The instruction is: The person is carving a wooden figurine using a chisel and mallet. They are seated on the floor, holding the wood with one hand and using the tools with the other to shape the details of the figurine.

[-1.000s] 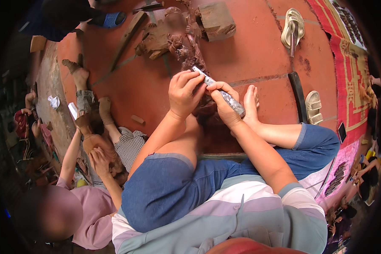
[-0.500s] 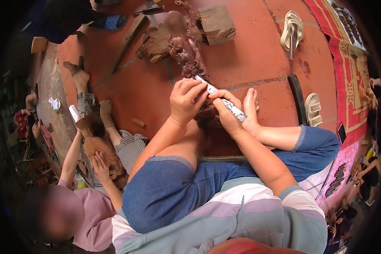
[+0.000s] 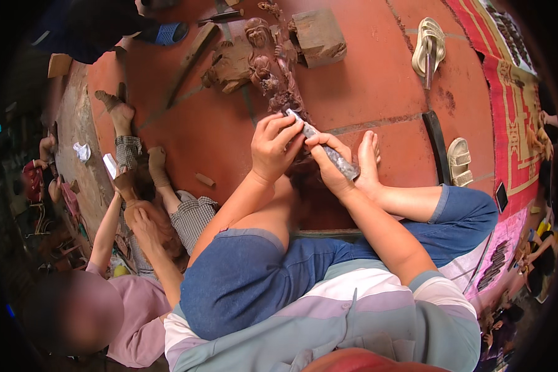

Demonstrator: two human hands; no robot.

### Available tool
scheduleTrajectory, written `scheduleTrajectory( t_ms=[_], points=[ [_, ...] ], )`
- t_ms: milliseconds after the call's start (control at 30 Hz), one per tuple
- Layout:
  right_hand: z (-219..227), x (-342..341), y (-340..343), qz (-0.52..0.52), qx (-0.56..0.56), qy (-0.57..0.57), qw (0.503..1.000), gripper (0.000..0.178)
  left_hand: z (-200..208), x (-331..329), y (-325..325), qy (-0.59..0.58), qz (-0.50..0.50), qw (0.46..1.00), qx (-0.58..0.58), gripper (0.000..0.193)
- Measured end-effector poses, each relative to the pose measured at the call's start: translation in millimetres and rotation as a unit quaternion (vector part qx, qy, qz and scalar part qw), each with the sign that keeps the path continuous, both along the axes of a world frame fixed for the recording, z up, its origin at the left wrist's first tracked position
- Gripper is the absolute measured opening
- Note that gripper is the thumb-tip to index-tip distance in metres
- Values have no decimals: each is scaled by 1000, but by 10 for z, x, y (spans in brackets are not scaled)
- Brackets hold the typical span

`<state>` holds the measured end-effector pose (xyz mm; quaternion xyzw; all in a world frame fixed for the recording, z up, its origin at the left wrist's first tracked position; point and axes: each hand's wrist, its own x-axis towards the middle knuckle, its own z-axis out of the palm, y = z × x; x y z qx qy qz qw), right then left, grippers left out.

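A reddish-brown carved wooden figure (image 3: 261, 62) of a bearded person with a staff lies before me, its lower end toward my lap. My right hand (image 3: 333, 175) is closed around a slim tool with a mottled grey-and-white handle (image 3: 341, 163). Toward its whitish front end, my left hand (image 3: 273, 142) pinches the same tool with bent fingers. That front end meets the carving just below its ornate middle; the exact tip is too small to make out. My hands and legs partly hide the figure's base.
Wood blocks (image 3: 319, 38) flank the figure on red floor tiles. Pale sandals (image 3: 460, 160) and a long dark bar (image 3: 436, 146) lie at right, beside a red-and-gold mat (image 3: 516, 133). At left, a co-worker's hand (image 3: 146, 226) rests on a brown wooden piece.
My hands and the tool keep nearly the same place; the tool's handle looks greyer now, as if turned slightly. The co-worker's hand at left has shifted a little up along the wooden piece.
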<state>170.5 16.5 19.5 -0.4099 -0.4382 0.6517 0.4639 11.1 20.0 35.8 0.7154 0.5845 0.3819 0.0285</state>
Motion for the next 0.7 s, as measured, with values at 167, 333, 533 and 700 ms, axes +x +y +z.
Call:
scheduleTrajectory(
  t_ms=[167,333,533,700],
  points=[
    [206,-26,89,26,13,-29,999,11,66,-56,67,-17,21,1000,10,29],
    [139,27,2,24,33,-43,998,12,-7,-16,-25,-6,-19,1000,-14,28],
    [174,-20,136,44,76,-75,993,13,-22,-46,4,-7,24,1000,2,34],
    [136,19,44,33,157,-127,979,9,-67,-23,-62,-6,-14,1000,-13,33]
  ],
)
